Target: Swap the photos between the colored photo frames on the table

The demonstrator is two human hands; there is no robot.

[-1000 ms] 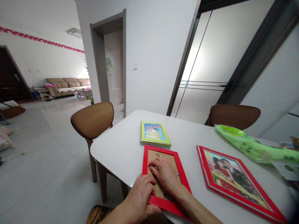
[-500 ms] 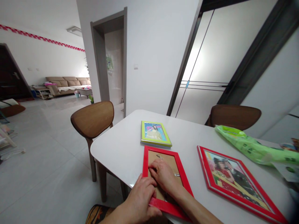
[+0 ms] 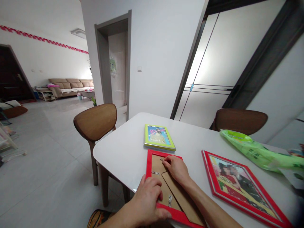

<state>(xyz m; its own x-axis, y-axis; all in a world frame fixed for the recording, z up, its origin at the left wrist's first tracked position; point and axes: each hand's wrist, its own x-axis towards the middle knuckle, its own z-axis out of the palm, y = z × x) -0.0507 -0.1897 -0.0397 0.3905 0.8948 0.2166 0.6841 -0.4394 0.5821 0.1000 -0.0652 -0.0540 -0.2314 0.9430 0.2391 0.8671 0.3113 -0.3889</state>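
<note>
A red picture frame point(image 3: 149, 163) lies face down at the near side of the white table point(image 3: 118, 148), showing its brown backing board point(image 3: 156, 183). My left hand point(image 3: 148, 198) grips the frame's near left corner, thumb along the near red edge. At the far end, my right hand point(image 3: 177, 169) has its fingers pinched at a small metal clip point(image 3: 161, 159). Other metal clips show at the left side point(image 3: 155, 173) and near end point(image 3: 169, 201). A brown stand leg point(image 3: 181, 196) runs along the backing, partly under my right forearm.
Beyond it lies a lime-green picture frame point(image 3: 147, 139), face up. To the right are another red picture frame point(image 3: 210, 171) with a photo and a green plastic bag point(image 3: 256, 152). Wooden chairs stand at the left point(image 3: 97, 122) and far right point(image 3: 241, 120).
My right hand has moved from the frame's left side to the far clip, uncovering the left and near clips and the stand leg. My left hand keeps hold of the corner.
</note>
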